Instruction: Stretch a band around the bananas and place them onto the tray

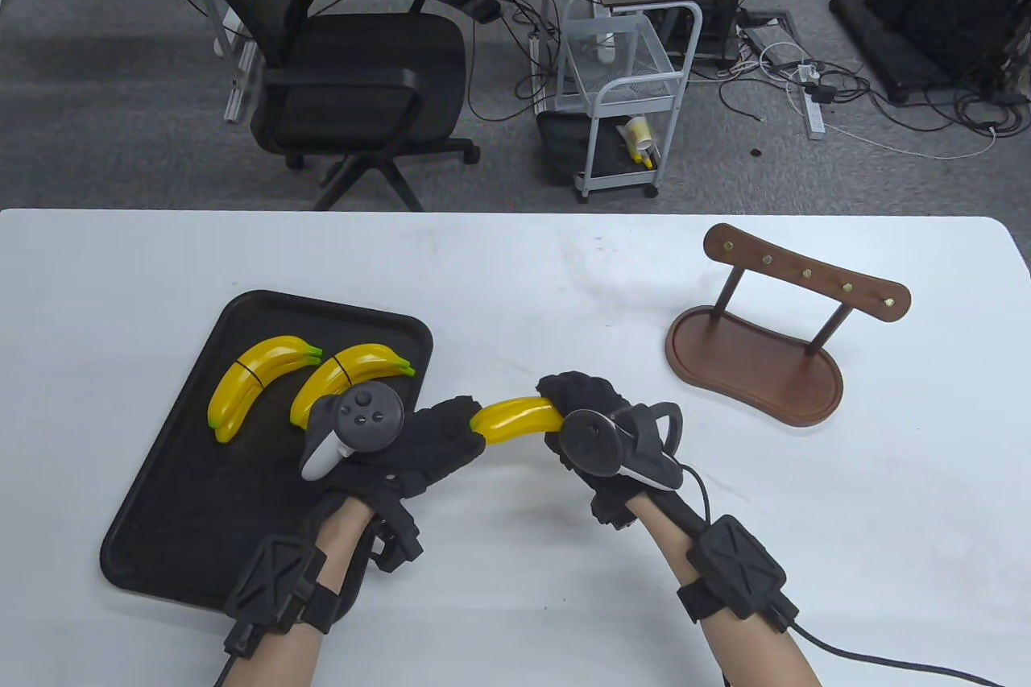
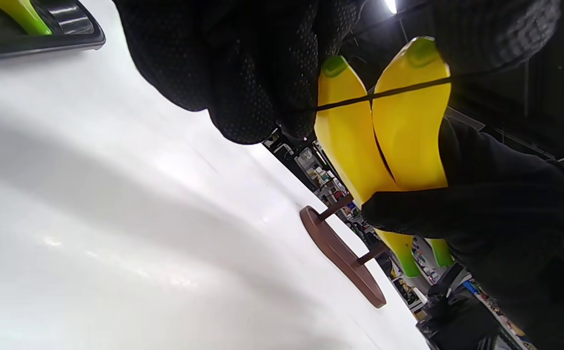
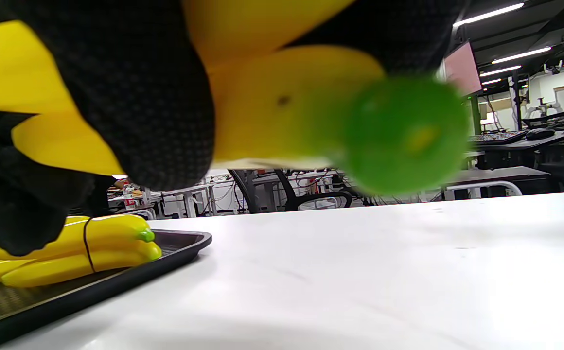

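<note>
A pair of bananas (image 1: 515, 417) was held just above the white table (image 1: 515, 276), between the tray (image 1: 161, 526) and the wooden stand (image 1: 753, 365), its long axis running roughly left to right between the two gloved hands. The right hand (image 1: 592, 417) was curled round the pair near its right end, fingers wrapped over the fruit, with a green tip seen poking out past the glove in the right wrist view. The left hand (image 1: 439, 437) was closed at the opposite end, where the left wrist view showed a thin black band (image 2: 384, 95) drawn taut across both bananas near their green tips, its near end pinched in the gloved fingers (image 2: 262, 87). Whether the band had been passed fully round the pair could not be told.

Two banded pairs (image 1: 306, 381) were already lying on the tray, directly to the left of the held fruit. The left hand was judged the nearer to the tray, partly over its right edge, so a short carry leftward along the bananas' own axis appeared to be what the placing would call for once the band was seated.
</note>
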Tool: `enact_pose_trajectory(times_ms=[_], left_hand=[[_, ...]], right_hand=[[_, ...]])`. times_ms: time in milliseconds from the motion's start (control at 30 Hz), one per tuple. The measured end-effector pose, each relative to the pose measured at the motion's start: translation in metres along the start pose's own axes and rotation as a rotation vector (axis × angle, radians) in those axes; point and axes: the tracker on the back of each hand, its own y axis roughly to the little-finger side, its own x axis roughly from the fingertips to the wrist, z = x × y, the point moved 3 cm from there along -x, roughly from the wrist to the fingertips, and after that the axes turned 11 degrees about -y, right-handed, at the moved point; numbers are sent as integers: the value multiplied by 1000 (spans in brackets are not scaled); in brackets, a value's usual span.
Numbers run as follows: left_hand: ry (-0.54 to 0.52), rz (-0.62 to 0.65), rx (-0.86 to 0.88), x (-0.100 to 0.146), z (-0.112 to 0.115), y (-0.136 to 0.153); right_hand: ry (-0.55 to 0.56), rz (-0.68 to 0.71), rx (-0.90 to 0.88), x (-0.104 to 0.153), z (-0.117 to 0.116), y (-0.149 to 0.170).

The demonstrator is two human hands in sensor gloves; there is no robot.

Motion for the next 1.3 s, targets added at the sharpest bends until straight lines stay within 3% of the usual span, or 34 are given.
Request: enact_pose_trajectory(times_ms=[533, 1067, 1300], left_hand=[[14, -25, 99, 1, -1, 1], [91, -37, 137, 1, 4, 2], [47, -45, 160, 2, 3, 2]], right_hand=[[13, 94, -91, 0, -3, -10], [16, 170, -50, 3, -7, -31], [30, 180, -8, 4, -8, -33]])
